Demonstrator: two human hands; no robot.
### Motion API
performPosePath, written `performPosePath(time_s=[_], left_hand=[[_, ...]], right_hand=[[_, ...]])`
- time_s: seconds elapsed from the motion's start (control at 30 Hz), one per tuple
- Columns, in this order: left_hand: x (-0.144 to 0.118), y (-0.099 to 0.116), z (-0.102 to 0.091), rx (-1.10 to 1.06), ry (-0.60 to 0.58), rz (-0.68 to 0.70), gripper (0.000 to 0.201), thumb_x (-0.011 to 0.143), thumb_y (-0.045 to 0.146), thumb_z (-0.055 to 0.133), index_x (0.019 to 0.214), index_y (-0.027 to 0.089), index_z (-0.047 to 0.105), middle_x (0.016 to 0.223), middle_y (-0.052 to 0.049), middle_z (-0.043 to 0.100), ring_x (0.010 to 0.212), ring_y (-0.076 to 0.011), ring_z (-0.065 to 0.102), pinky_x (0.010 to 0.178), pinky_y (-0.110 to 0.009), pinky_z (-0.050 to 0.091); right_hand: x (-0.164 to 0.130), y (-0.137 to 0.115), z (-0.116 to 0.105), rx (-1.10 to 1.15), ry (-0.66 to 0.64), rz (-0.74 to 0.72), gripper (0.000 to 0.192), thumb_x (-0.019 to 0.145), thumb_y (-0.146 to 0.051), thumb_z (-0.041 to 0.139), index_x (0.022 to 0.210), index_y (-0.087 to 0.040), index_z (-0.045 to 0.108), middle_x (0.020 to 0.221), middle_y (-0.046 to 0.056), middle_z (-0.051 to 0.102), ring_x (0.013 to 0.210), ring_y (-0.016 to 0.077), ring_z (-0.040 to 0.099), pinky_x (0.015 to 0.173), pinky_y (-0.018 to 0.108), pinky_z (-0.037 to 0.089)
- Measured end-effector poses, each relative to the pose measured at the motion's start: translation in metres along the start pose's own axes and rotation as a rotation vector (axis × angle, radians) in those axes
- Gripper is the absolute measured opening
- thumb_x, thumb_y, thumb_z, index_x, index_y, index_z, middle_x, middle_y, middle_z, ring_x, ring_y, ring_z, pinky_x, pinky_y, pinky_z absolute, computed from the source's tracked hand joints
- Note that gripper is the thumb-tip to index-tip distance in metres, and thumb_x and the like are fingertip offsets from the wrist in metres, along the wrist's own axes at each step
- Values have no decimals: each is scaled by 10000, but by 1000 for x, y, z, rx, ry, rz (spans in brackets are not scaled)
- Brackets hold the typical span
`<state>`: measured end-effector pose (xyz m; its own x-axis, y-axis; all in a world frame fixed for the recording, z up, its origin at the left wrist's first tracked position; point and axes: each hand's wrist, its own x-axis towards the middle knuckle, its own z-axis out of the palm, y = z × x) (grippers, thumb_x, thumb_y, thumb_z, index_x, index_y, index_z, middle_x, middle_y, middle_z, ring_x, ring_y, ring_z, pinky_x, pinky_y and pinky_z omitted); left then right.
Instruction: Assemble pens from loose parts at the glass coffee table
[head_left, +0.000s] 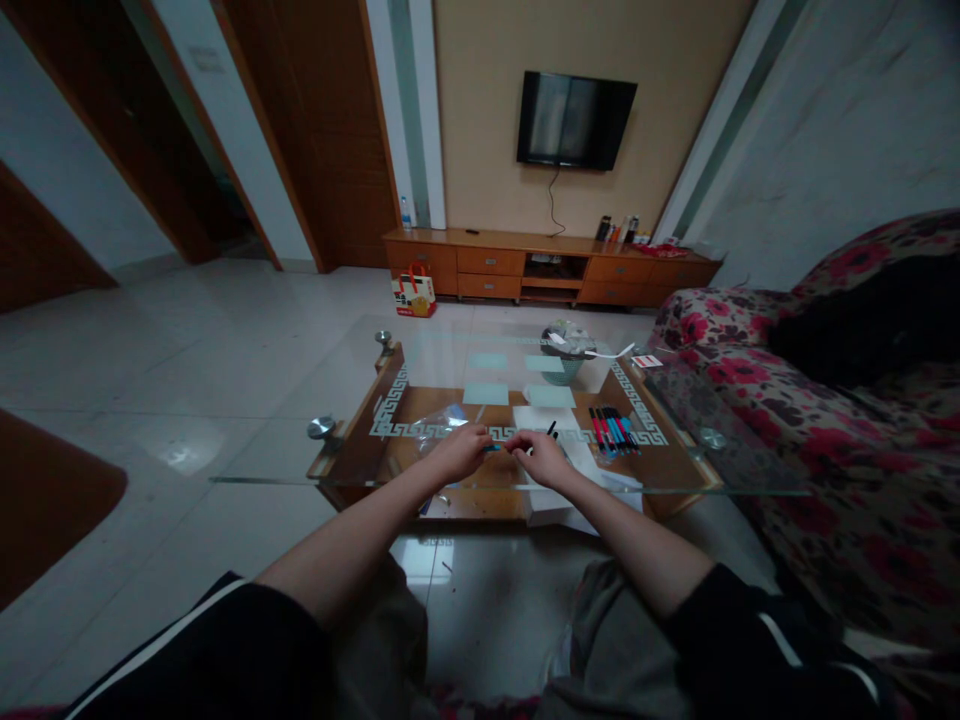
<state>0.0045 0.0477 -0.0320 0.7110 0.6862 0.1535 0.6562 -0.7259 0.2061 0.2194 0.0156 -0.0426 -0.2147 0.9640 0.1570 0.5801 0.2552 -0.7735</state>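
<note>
Over the near edge of the glass table (427, 470), my two hands almost meet. My left hand (466, 450) is closed, with a slim blue pen part (492, 447) showing at its fingertips. My right hand (538, 458) is closed too, its thumb and fingers pinched together close to the blue part; what they grip is too small to make out. A dark pen-like stick (552, 428) shows just behind the right hand; whether the hand holds it I cannot tell. To the right lies a row of red, blue and black pens (611, 430).
A clear plastic bag (439, 425) lies left of my hands. White paper or a box (551, 510) shows around the right forearm. Toward the back right stands a green basket (564, 370) with a bag in it. A flowered sofa (750, 350) borders the right side.
</note>
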Motion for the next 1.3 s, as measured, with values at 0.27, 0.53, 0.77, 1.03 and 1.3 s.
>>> performPosePath(time_s=[0.27, 0.53, 0.77, 1.03, 1.3], left_hand=[[0, -4, 6, 1, -4, 48, 215, 909, 230, 541, 1032, 218, 716, 936, -74, 632, 855, -200, 613, 737, -286, 466], [0, -5, 8, -68, -10, 47, 203, 908, 249, 553, 1045, 202, 695, 966, -78, 617, 885, -200, 605, 805, -299, 473], [-3, -9, 3, -9, 31, 6, 194, 938, 319, 518, 1001, 194, 652, 1016, -97, 610, 915, -220, 591, 821, -328, 461], [-3, -13, -6, 80, 42, -141, 229, 930, 241, 467, 1074, 197, 639, 1059, -97, 624, 991, -232, 593, 898, -356, 447], [-3, -7, -8, 120, 2, -278, 286, 956, 227, 413, 1137, 216, 634, 1081, -92, 674, 1016, -232, 620, 915, -349, 446]], right_hand=[[-2, 13, -6, -165, 23, -70, 313, 719, 40, 551, 876, -165, 729, 881, 51, 730, 790, 170, 650, 758, 270, 498], [-1, 11, -8, -313, -10, -191, 267, 736, -1, 611, 934, -159, 697, 935, 70, 679, 849, 187, 604, 841, 310, 468], [3, 12, -37, -252, 260, -217, 180, 861, -91, 543, 949, -176, 674, 905, 57, 680, 839, 181, 613, 802, 298, 466], [-3, 8, -56, -207, 386, -235, 247, 911, -98, 455, 1035, -175, 655, 920, 62, 694, 893, 190, 634, 834, 306, 468], [-1, 7, -45, -215, 234, -265, 235, 898, -91, 494, 1036, -185, 659, 961, 60, 705, 875, 178, 640, 823, 293, 469]])
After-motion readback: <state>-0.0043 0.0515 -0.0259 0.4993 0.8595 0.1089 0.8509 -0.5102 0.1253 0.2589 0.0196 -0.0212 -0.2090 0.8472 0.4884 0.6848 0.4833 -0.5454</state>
